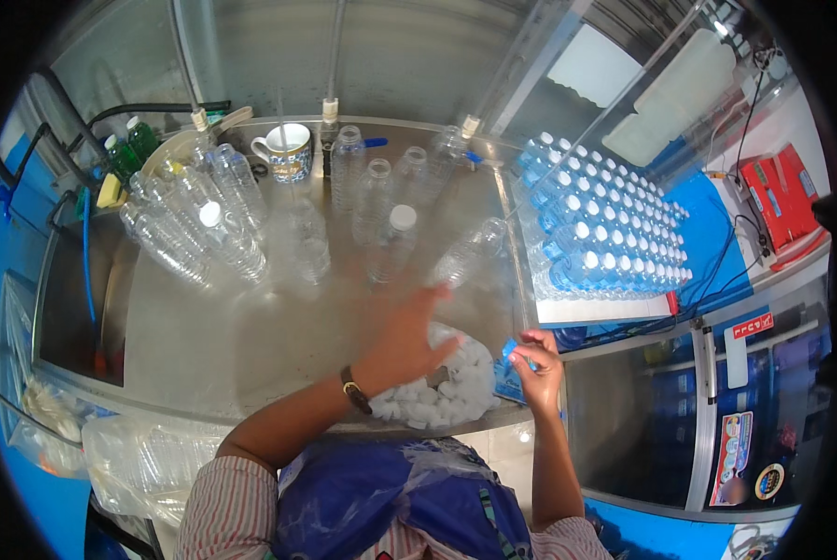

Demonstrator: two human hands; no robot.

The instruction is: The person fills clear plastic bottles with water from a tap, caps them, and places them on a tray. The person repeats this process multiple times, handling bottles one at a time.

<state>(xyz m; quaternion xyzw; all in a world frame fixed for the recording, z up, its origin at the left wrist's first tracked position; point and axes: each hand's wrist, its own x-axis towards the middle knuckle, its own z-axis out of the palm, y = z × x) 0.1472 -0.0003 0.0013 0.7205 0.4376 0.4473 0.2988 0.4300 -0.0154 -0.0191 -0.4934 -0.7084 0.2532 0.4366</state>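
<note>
My left hand [411, 336], blurred and with a watch on the wrist, is held over the steel counter [201, 336] with its fingers apart and nothing seen in them. Below it sits a clear bag of white bottle caps [460, 395]. Just beyond its fingertips a clear plastic bottle [469, 255] leans to the right. My right hand [539, 360] pinches a small blue piece [509, 349], perhaps a plastic label or seal, between thumb and fingers. Right below it lies a blue printed packet [508, 383]. A white-capped clear bottle [392, 245] stands ahead of my left hand.
Several uncapped bottles [348, 168] and a patterned mug [292, 154] stand along the back. Clear bottles [166, 245] lie bunched at left beside a sink [75, 301]. Thin filling pipes [334, 56] come down behind. Rows of capped bottles [600, 217] fill a side shelf at right.
</note>
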